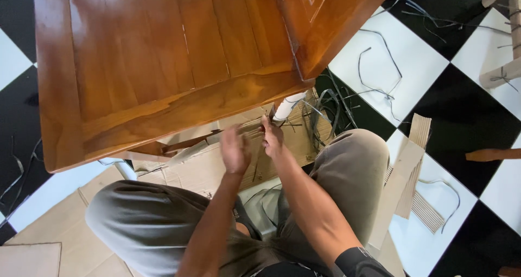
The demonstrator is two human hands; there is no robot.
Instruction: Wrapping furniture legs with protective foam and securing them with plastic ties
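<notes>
A large glossy brown wooden furniture piece (163, 65) fills the upper left, resting over white legs. Below its front edge, my left hand (234, 151) is blurred, fingers spread, holding nothing I can make out. My right hand (272, 137) is pinched on thin dark strips (320, 111) near a white tube-like leg (287, 107). Both hands hover over flattened cardboard (211, 168) between my knees, which are in grey trousers.
Black-and-white checkered floor (401, 60) carries loose dark strips and cords. Corrugated cardboard pieces (412, 168) lie right of my knee. Wooden pieces (502, 73) sit at the right edge; another white leg (126, 170) stands at left.
</notes>
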